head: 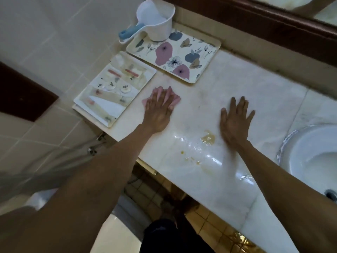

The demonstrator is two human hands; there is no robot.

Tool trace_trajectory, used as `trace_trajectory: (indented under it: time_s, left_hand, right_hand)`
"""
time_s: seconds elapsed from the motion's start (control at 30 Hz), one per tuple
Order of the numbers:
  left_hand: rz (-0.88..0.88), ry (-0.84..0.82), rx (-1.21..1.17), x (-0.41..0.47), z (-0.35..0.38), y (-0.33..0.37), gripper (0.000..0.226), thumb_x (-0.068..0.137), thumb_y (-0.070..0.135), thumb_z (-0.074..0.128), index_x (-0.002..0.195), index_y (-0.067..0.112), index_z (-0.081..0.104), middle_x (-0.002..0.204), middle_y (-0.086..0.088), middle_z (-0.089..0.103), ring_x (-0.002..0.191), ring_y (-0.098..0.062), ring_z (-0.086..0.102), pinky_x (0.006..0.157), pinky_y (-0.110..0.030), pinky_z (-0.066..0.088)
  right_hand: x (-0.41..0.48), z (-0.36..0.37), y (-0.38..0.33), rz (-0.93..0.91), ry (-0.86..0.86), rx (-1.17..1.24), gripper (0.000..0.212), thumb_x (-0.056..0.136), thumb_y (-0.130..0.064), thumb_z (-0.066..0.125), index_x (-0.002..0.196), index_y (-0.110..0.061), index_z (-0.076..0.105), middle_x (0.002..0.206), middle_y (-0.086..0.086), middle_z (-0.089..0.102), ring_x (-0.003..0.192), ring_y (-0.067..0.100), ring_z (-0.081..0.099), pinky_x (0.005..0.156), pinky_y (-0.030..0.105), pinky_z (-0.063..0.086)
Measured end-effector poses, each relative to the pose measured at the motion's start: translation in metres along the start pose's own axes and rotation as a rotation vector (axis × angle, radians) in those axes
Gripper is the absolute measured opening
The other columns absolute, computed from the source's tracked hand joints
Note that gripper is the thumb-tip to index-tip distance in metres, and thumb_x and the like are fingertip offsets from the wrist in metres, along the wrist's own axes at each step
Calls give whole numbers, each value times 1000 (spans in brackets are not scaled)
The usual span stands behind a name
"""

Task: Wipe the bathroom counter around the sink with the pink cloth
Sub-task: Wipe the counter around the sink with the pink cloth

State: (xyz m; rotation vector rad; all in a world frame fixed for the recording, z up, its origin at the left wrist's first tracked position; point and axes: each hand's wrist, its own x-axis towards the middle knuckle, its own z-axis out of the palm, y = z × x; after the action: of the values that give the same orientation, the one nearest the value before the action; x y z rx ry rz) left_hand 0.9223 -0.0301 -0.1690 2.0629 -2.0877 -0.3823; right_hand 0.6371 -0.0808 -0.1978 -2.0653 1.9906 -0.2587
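Two bare hands lay on the pale marble bathroom counter (255, 92). The left hand (159, 110) was spread flat, fingers splayed, pressing the crumpled pink cloth (174, 99) against the stone; the cloth showed between and past the fingers, just beside the near corner of a flat white tray of small toiletries (113, 88) at the counter's left end. The right hand (235, 117) rested palm down with its fingers wide, holding nothing, well apart from the cloth. Between the two forearms, nearer the front edge, a wet glossy patch (206, 152) carried yellowish-brown smears and drops. Behind the cloth sat a rectangular cream tray printed with pink and blue flowers (173, 55), and a white plastic water dipper with a blue handle (155, 21) stood on its far corner. The round white basin of the sink (310, 152) was set in the counter at the right.
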Motion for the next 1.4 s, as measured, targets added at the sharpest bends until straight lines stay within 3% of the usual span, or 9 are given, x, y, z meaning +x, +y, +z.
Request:
trace_trajectory:
  time_s: [0.17,0.37,0.5,0.63,0.87,1.0,1.13,1.3,1.4]
  left_hand:
    - [93,-2,-30,-37,20,30,55,112,37,28,165,29,15,174,-2,6,161,-30,-1,127,-49,8]
    - [223,-58,35,-106,1,-37,54,113,37,26,165,28,15,174,4,5,161,-21,-5,130,-47,6]
    - [-28,-67,-9,-78,-11,-56,57,111,43,18,165,27,8,174,2,-1,161,-25,-9,127,-57,9]
    - [-343,53,-110,-80,7,-2,59,111,39,21,166,26,3,174,-4,-2,161,-29,-7,129,-55,6]
    - [128,-51,-34,-156,20,4,55,112,38,22,165,28,12,174,7,2,161,-19,-7,129,-45,5]
    - [-77,-51,-20,-108,12,-15,57,110,47,16,165,33,10,174,6,2,161,-26,-6,127,-57,8]
    - [-360,10,-72,-99,30,39,57,108,47,22,163,37,12,174,-2,-1,160,-33,-7,127,-57,6]
    - [-256,32,-319,-146,45,123,48,113,41,22,154,56,2,170,16,-2,158,-13,-16,129,-48,-3]
    - [-175,33,-277,-181,57,167,53,113,37,24,151,56,-8,167,23,-12,154,-4,-26,130,-46,-3]
  right_hand:
    - [0,2,0,7,22,-18,58,104,-44,20,157,-18,17,165,18,7,153,31,4,120,58,0]
    - [-1,-2,3,-2,24,32,58,104,-43,23,155,-17,21,165,18,10,153,32,7,120,59,4]
    - [-15,-5,13,-7,28,55,55,105,-40,22,155,-18,23,165,14,13,153,30,9,121,53,6]
    - [-28,-3,12,18,53,55,53,105,-37,22,155,-17,25,165,12,15,152,30,10,122,50,7]
    - [-30,-6,16,3,22,62,54,106,-35,22,156,-16,23,166,12,12,153,30,8,123,48,4]
    - [-27,-4,16,-18,13,53,54,106,-35,21,157,-15,22,166,13,11,153,31,8,122,48,4]
    - [-25,-6,18,-22,-19,47,55,106,-34,22,157,-15,19,166,13,8,153,31,6,122,49,3]
    - [-24,-17,23,-74,-113,71,56,107,-35,23,158,-15,12,166,13,0,154,30,-1,121,47,-1]
    - [-23,-25,33,-139,-176,60,58,107,-36,23,158,-14,9,166,14,-3,153,30,-3,122,47,-1]
